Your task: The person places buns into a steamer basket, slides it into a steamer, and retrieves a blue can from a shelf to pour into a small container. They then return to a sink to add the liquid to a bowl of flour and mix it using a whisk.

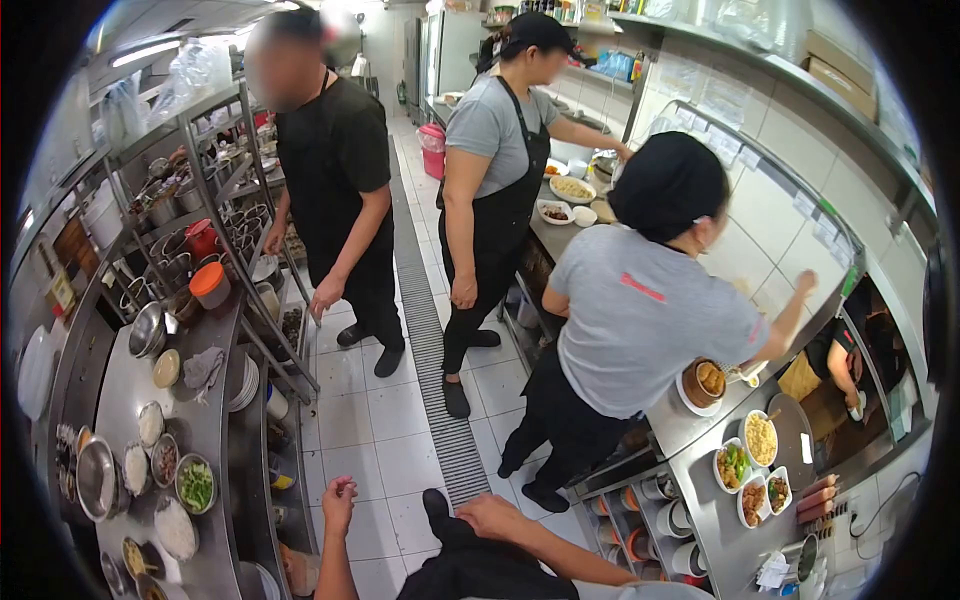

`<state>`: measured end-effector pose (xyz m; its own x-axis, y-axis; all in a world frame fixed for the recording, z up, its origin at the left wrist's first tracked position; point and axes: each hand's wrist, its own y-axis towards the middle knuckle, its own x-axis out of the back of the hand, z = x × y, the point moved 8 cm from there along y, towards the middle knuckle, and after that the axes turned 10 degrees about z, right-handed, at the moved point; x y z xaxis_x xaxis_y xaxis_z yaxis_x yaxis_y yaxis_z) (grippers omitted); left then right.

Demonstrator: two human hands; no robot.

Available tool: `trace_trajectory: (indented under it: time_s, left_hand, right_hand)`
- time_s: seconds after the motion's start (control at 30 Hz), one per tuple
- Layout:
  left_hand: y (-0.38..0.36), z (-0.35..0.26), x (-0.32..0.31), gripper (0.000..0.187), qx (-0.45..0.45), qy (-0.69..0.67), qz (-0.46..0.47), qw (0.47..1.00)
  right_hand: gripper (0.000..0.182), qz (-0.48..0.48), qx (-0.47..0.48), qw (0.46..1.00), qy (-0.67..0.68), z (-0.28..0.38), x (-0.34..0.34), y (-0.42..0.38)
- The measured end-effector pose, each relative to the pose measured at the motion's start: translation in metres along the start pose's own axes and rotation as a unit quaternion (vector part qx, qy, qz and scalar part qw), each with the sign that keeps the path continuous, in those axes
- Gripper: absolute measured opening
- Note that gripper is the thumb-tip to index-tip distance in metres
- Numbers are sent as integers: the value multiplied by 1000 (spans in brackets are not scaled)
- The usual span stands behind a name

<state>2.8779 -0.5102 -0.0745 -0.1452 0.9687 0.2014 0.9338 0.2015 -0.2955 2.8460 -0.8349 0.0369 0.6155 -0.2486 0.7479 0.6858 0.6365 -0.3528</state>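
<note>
My left hand [339, 500] hangs low over the tiled floor beside the steel prep counter [210, 440], fingers loosely curled, holding nothing. My right hand [490, 517] rests against my dark apron near my shoe, also with nothing in it. Neither hand touches any dish or tool.
Three co-workers fill the narrow aisle: one in black [335, 170], one in grey with an apron [495, 150], one in grey [640, 310] leaning over the right counter. Bowls of ingredients [195, 485] line the left counter. Plated dishes [760, 438] sit at right. A floor drain grate [430, 340] runs down the aisle.
</note>
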Motion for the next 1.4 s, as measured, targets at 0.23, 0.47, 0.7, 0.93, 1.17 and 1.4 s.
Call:
trace_trajectory:
  time_s: [0.23,0.47,0.7,0.93,1.17,1.4]
  left_hand:
    - [1,136,14,26,338,8,125,933]
    - [33,179,70,28,318,151,235,906]
    - [183,139,26,35,294,181,264,901]
    - [310,27,-146,31,149,226,362,892]
    - [389,-32,-223,31,92,332,415,842]
    - [473,-77,-207,27,90,313,316,891]
  right_hand:
    - [20,-32,36,999,-17,-9,85,129]
    - [21,-123,22,992,14,-38,179,158]
    - [18,-242,-155,952,102,-75,190,115]
    - [16,-257,-216,929,155,-112,186,116]
    - [16,-301,-189,918,175,-170,253,157]
    - [17,-310,-173,911,212,-209,312,190]
